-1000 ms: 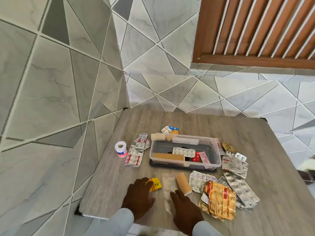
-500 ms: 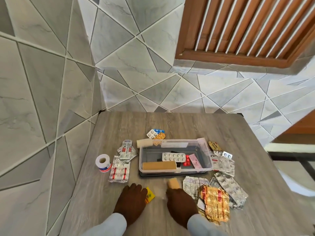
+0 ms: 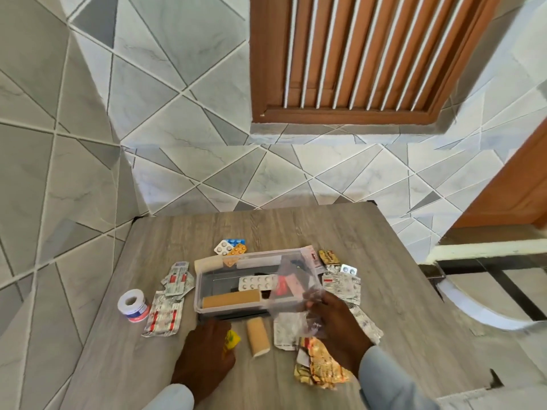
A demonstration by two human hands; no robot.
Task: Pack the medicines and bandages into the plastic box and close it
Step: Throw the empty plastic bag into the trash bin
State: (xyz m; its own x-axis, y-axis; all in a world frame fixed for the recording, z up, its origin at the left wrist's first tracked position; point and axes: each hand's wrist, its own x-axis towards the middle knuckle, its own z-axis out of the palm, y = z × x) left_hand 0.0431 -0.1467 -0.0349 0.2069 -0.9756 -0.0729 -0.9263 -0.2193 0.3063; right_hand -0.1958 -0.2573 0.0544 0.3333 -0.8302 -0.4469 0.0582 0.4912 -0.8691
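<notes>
The clear plastic box (image 3: 197,291) stands open in the middle of the table, holding a long tan bandage (image 3: 231,298), a white blister pack (image 3: 257,283) and a red item (image 3: 282,287). My right hand (image 3: 337,329) pinches a clear plastic wrapper (image 3: 293,294), held up over the box's right front corner. A short tan bandage roll (image 3: 258,338) lies bare on the table between my hands. My left hand (image 3: 207,356) rests palm down beside a small yellow packet (image 3: 232,340), fingers touching its edge.
A white tape roll (image 3: 133,304) and silver-red blister strips (image 3: 162,318) lie left of the box. Coloured blister packs (image 3: 232,247) and a cream roll (image 3: 208,264) sit behind it. Silver strips (image 3: 343,287) and gold foil strips (image 3: 319,365) crowd the right. A tiled wall stands close on the left.
My right hand has lifted the clear wrapper off the table and off the short bandage roll, up toward the box. The left hand has stayed by the yellow packet.
</notes>
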